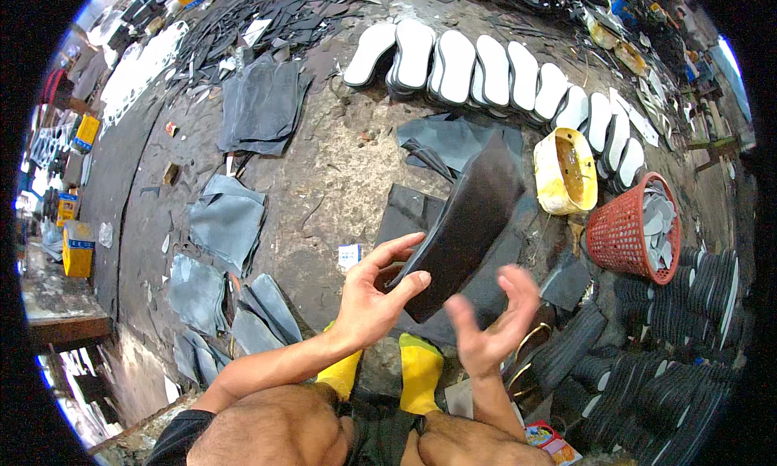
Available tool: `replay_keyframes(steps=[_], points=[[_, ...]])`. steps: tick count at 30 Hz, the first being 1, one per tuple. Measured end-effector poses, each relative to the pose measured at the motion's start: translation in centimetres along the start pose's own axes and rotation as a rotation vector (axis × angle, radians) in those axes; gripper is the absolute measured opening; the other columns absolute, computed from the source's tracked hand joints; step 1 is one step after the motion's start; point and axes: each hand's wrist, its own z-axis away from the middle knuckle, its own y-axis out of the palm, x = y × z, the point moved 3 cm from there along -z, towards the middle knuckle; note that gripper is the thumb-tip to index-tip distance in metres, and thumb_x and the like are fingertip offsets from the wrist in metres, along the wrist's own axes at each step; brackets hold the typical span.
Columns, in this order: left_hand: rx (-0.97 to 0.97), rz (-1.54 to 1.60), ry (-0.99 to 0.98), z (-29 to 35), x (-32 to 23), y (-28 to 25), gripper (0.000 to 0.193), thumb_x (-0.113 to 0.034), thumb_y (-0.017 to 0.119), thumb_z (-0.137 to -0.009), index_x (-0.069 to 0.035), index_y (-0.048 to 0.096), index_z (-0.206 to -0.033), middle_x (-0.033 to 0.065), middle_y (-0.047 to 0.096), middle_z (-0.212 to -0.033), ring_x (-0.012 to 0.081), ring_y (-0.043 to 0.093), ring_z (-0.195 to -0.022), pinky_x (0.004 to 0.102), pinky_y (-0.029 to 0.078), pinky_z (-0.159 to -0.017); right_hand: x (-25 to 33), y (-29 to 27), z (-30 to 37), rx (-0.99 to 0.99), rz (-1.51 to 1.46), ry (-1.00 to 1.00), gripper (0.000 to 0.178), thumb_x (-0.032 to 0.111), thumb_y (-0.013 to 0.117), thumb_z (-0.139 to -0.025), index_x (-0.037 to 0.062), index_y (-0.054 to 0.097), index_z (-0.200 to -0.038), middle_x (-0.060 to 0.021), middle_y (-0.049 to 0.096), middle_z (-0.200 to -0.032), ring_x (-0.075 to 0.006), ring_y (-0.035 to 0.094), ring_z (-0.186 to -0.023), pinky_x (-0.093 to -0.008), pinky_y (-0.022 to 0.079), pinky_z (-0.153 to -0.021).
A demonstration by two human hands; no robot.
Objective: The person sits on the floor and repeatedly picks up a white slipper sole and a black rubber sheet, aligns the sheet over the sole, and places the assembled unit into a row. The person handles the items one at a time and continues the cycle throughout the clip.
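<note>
My left hand (376,292) grips the near left edge of a dark, curved rubber sheet (465,235), thumb on one face and fingers behind it. The sheet is tilted up off the floor, its far end reaching away to the right. To the right of its near end my right hand (495,316) is raised, fingers spread and slightly blurred, with nothing in it. Beneath and beyond the held sheet lie more dark sheets (409,211) and a bluish-grey sheet (453,142).
White-topped shoe soles (455,65) stand in a curved row at the far side. On the right are a yellow tub (544,175), a red basket (619,239) of grey scraps, and stacked black soles (647,401). Grey sheets (227,223) and a small white box (350,256) lie left.
</note>
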Motion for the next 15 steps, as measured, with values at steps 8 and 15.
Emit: replay_keyframes(steps=[8, 15], points=[[0.24, -0.118, 0.238, -0.2, 0.6, -0.8, 0.058, -0.026, 0.067, -0.096, -0.004, 0.052, -0.148, 0.0115, 0.046, -0.153, 0.0228, 0.051, -0.133, 0.0375, 0.041, -0.111, 0.0, -0.2, -0.4, 0.337, -0.192, 0.148, 0.016, 0.004, 0.073, -0.088, -0.0027, 0.073, -0.103, -0.018, 0.076, -0.106, -0.0282, 0.074, -0.096, -0.0337, 0.056, -0.088], [0.376, -0.155, 0.294, -2.0, -0.9, -1.5, 0.081, -0.035, 0.085, -0.079, -0.001, 0.053, -0.145, 0.0174, 0.056, -0.146, 0.031, 0.057, -0.131, 0.0439, 0.045, -0.109, 1.0, -0.5, -1.9, 0.143, -0.757, 0.723, 0.021, 0.012, 0.066, -0.098, -0.0053, 0.07, -0.108, -0.0028, 0.07, -0.092, -0.0099, 0.062, -0.082, -0.0213, 0.048, -0.077]])
